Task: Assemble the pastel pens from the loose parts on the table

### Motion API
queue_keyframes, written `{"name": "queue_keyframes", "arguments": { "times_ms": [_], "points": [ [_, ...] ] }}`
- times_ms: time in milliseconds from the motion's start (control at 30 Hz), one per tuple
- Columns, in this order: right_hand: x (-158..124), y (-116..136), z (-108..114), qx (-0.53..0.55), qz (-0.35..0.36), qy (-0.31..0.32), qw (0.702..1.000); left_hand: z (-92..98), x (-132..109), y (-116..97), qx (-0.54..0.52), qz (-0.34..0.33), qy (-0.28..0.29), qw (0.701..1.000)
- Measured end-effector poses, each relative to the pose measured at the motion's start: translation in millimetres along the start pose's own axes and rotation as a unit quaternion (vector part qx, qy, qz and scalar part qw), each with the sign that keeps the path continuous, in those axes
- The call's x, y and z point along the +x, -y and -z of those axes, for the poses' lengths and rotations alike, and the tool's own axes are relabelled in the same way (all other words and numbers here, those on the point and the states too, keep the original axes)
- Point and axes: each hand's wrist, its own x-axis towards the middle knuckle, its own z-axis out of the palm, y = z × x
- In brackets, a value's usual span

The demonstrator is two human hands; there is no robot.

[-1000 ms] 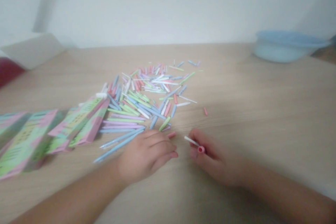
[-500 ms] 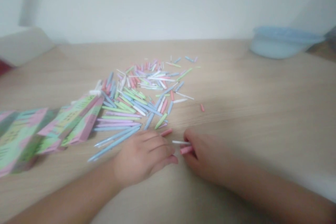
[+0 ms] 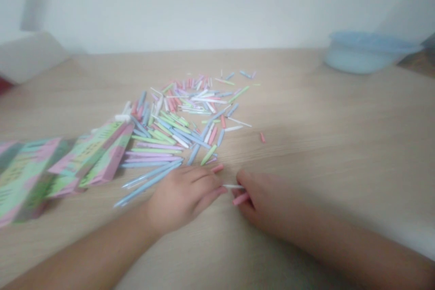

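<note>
Near the table's front my left hand (image 3: pixel 186 195) is closed, thumb and fingers pinching the left end of a thin white stick (image 3: pixel 234 186), which looks like a pen refill. Its other end runs into my right hand (image 3: pixel 263 199), whose curled fingers also hold a short pink tube (image 3: pixel 241 198), like a pen barrel piece. Another short pink piece (image 3: pixel 217 169) lies just beyond my left fingertips. Past my hands spreads a pile of pen parts (image 3: pixel 176 127) in blue, green, purple, pink and white. Blur hides fine detail.
Several pink and green printed boxes (image 3: pixel 91 149) lie at the left. A light blue basin (image 3: pixel 367 56) stands at the back right, near the wall. At the back left is a pale box-like object (image 3: pixel 30 56). One small pink piece (image 3: pixel 263 137) lies apart from the pile.
My left fingertips have come to the white stick's end, where there was a gap before. The pink tube in my right hand has tilted slightly.
</note>
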Motion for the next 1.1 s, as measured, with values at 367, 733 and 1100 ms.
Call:
{"name": "queue_keyframes", "arguments": {
  "times_ms": [367, 733, 1100],
  "points": [
    [3, 5, -11, 0.005, 0.044, -0.021, 0.999, -6.8, -4, 2, -0.096, 0.047, 0.073, 0.992],
    [0, 5, -1, 0.022, 0.165, -0.018, 0.986, -3.5, -1, 0, -0.111, 0.083, 0.056, 0.989],
    [-2, 6, 1, 0.035, 0.154, 0.011, 0.987, -3.3, -3, 5, -0.111, 0.081, 0.076, 0.988]
  ]
}}
